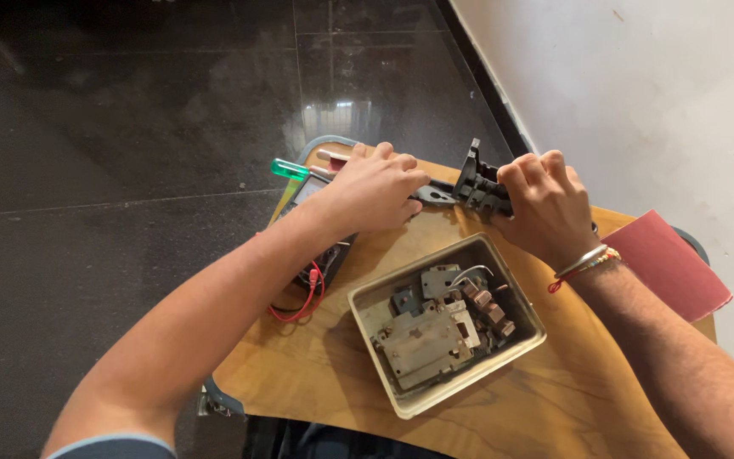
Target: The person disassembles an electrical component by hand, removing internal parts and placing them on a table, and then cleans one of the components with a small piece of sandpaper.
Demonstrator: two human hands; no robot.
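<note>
Black plastic switch part (479, 185) sits at the worktop's (333, 357) far edge; right hand (545, 204) fingers clamp it, left hand (375, 189) closes around a tool shaft (435, 195). Best brace firmly, push straight.

Bare wooden tabletop (545, 399) lies open below the right hand (545, 208). The beige tray (367, 316) of switch parts blocks the space between both wrists. A multimeter (320, 255) and red lead (303, 297) obstruct passage beneath the left hand (375, 189). A maroon booklet (669, 259) lies right of the right wrist.
</note>
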